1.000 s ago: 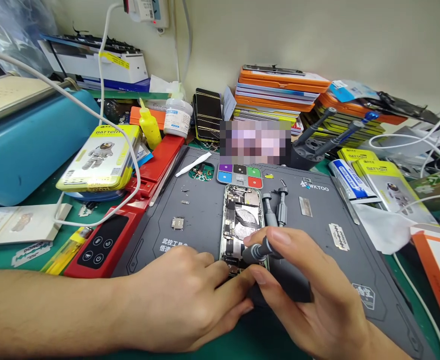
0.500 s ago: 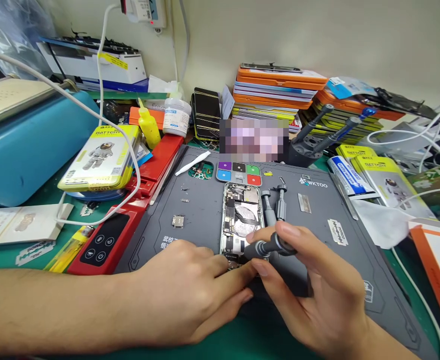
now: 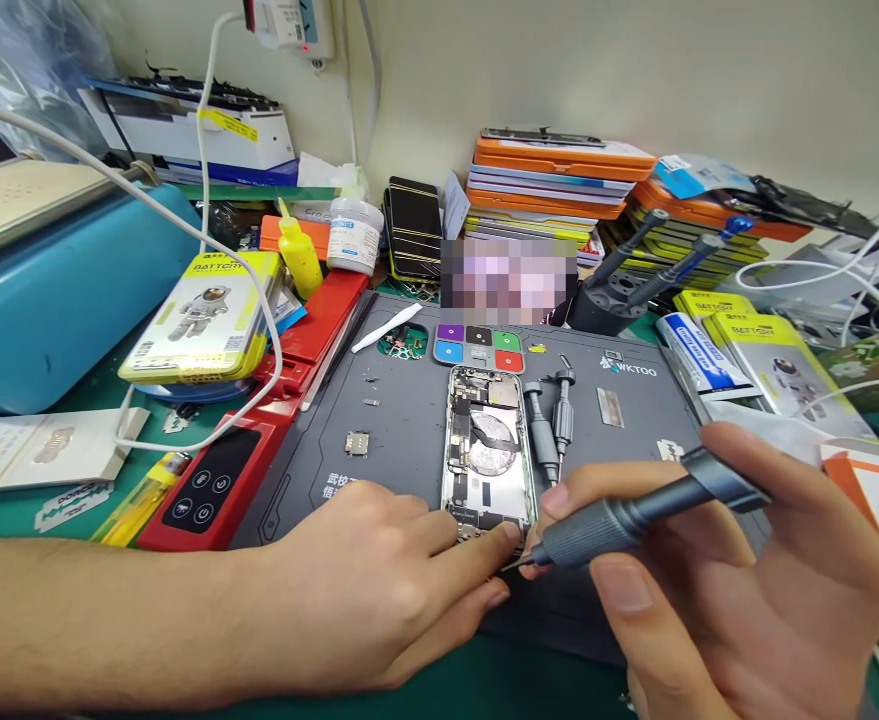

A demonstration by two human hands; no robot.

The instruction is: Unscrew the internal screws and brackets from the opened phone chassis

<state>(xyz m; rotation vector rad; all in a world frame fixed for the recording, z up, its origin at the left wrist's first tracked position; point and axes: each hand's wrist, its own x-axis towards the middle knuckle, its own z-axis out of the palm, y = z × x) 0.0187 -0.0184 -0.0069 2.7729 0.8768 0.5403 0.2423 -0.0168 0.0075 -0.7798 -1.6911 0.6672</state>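
Right hand [image 3: 769, 580] loosely gripped a gray screwdriver [image 3: 626, 515], long axis slanted, tip pointing left and down beside the left hand's fingers. Left hand [image 3: 379, 590], fingers bent, touched the near end of the opened phone [image 3: 484, 440]; whether it pinched anything, cannot tell. Phone lay just beyond the left fingertips, long axis running away from the person. Two more screwdrivers [image 3: 551, 425] lay beyond the right fingers, on the gray mat [image 3: 409, 400]. Farther out: color-tiled pad [image 3: 479, 350], red device [image 3: 214, 490] left, stacked boxes [image 3: 551, 185], wall [image 3: 596, 60].
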